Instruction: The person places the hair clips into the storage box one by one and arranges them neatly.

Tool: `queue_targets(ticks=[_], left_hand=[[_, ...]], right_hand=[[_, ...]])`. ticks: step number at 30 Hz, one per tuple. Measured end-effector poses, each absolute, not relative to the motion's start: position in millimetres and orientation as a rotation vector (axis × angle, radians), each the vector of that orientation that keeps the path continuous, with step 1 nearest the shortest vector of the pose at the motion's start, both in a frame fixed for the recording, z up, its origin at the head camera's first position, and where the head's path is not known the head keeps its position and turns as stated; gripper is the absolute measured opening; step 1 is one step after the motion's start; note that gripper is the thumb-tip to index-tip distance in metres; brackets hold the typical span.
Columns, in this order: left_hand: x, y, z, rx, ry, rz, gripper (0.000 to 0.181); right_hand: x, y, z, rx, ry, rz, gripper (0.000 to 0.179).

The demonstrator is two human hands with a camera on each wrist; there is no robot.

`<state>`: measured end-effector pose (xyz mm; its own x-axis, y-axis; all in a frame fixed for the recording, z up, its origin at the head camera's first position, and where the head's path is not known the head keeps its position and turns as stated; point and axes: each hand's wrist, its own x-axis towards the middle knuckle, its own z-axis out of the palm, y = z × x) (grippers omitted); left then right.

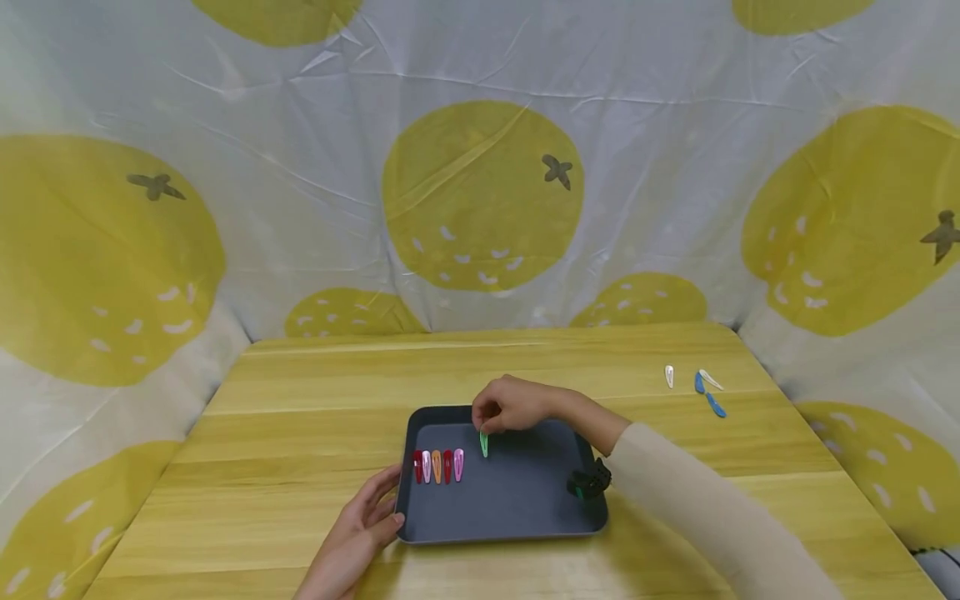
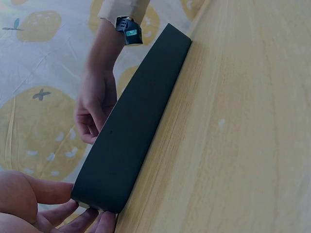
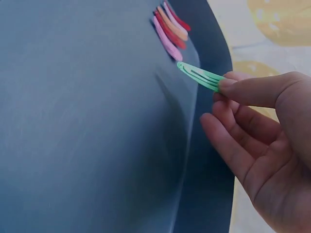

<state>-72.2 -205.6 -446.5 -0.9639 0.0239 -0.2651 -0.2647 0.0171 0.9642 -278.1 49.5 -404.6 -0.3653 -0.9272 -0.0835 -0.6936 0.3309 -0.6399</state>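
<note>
green hair clip [image 3: 200, 76] pinched between thumb and fingers of the right hand [image 1: 516, 404], jutting past the fingertips over a dark tray [image 1: 517, 508], five red, pink and orange clips [image 1: 437, 467] inside, left of those fingers, left hand [image 1: 366, 518] gripping the tray's side

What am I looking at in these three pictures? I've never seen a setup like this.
There is no machine at work here, just a person's two bare hands. The wide picture comes from a camera worn on the head, looking forward and down; the two close ones come from cameras on the left and right wrists.

On the wooden table is a dark tray. The left hand holds its edge, while the right hand pinches a green clip above it. Five clips in red, pink and orange lie in a row inside. Two white clips and two blue clips lie on the table, off to the right.
</note>
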Motion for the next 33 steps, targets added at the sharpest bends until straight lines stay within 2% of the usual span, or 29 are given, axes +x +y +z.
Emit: queue_targets(ticks=[33], left_hand=[[-74.7,-206.9,-446.8,-0.241,2.090,2.026,0.066]], right_hand=[[-262.3,21.4,-428.7,-1.441,2.235,-0.506,0.004]])
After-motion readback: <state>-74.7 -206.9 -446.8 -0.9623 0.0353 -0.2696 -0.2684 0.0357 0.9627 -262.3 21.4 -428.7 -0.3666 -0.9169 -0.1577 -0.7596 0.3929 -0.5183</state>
